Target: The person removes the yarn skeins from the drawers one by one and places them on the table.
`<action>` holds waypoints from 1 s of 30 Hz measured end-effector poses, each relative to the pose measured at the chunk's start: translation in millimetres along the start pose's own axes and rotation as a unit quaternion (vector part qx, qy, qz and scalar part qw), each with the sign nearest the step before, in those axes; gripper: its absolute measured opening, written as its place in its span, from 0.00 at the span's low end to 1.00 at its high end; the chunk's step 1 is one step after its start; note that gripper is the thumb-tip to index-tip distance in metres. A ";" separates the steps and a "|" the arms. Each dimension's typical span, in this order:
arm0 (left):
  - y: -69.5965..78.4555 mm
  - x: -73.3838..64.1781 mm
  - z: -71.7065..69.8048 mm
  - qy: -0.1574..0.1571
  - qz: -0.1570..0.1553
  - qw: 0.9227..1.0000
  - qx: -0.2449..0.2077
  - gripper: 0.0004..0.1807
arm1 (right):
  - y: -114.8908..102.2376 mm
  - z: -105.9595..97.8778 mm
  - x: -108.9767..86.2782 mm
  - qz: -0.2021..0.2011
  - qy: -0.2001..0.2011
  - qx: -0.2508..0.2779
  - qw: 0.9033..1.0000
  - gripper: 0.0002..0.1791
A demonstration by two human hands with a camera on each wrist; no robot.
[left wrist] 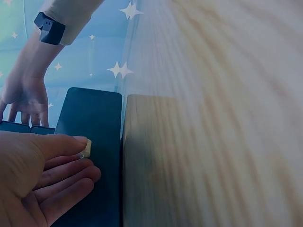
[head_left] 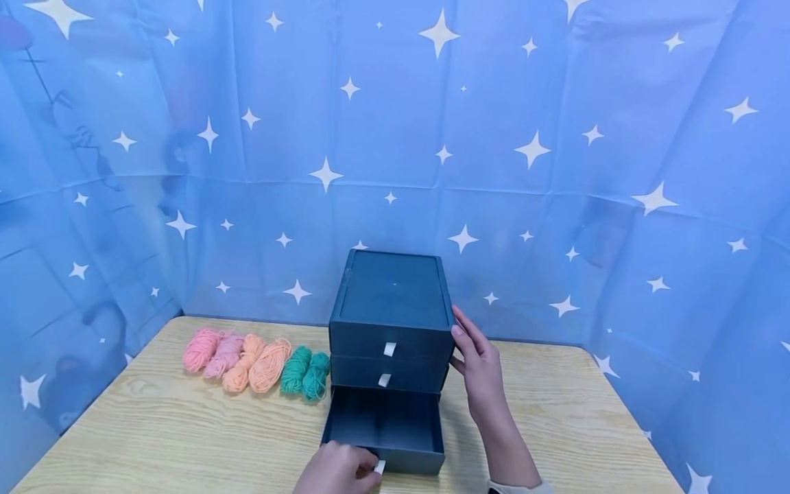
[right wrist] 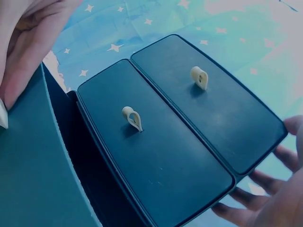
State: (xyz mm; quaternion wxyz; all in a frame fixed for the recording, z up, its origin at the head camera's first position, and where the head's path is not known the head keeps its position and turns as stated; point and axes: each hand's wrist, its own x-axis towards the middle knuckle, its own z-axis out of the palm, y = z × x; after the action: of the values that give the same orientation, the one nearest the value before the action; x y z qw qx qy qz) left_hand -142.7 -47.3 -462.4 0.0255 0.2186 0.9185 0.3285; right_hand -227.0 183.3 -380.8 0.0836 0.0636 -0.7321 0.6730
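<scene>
A dark teal storage box point(head_left: 395, 288) with three stacked drawers stands on the table. Its bottom drawer point(head_left: 412, 463) is pulled out toward me, and the inside that shows is bare. My left hand point(head_left: 339, 468) pinches that drawer's white pull tab point(left wrist: 87, 148) between thumb and fingers. The right hand point(head_left: 480, 367) rests against the right side of the box near its upper front corner, fingers extended along it. Both upper drawers are closed, each with a looped tab point(right wrist: 132, 118) on its front.
Left of the box, yarn skeins lie in a row on the wooden table point(head_left: 154, 425): pink point(head_left: 201, 348), lilac-pink point(head_left: 225, 355), peach point(head_left: 269, 365) and green point(head_left: 296, 369). A blue star-patterned curtain point(head_left: 395, 137) hangs behind and along both sides.
</scene>
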 end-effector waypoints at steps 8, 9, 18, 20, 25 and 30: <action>0.9 5.6 -0.2 0.027 -0.011 1.000 -0.010 0.03 | 0.7 -0.1 0.2 -0.004 0.004 0.001 1.000 0.27; 0.4 6.7 -0.6 0.028 -0.016 0.999 -0.013 0.02 | 0.8 -0.1 0.2 -0.004 0.004 0.001 1.000 0.27; -3.1 18.2 0.5 0.081 0.009 0.996 0.026 0.02 | 1.5 0.1 0.6 0.000 0.002 0.006 1.000 0.27; -4.1 21.5 1.4 0.095 0.010 0.995 0.026 0.03 | 1.7 0.2 0.8 -0.001 0.003 0.004 1.000 0.27; -6.8 30.8 2.7 0.114 0.006 0.993 0.033 0.03 | 2.1 -0.1 0.9 -0.003 0.002 0.005 1.000 0.27; -8.6 39.1 4.7 0.128 -0.001 0.991 0.048 0.04 | 1.4 -0.7 1.2 0.002 0.001 0.005 1.000 0.27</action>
State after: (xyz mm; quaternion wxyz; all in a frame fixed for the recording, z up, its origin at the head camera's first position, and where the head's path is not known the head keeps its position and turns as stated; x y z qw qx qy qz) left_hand -180.5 -34.1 -467.6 -0.1029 0.1751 0.9291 0.3090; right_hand -228.4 184.2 -381.9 0.0827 0.0625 -0.7285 0.6771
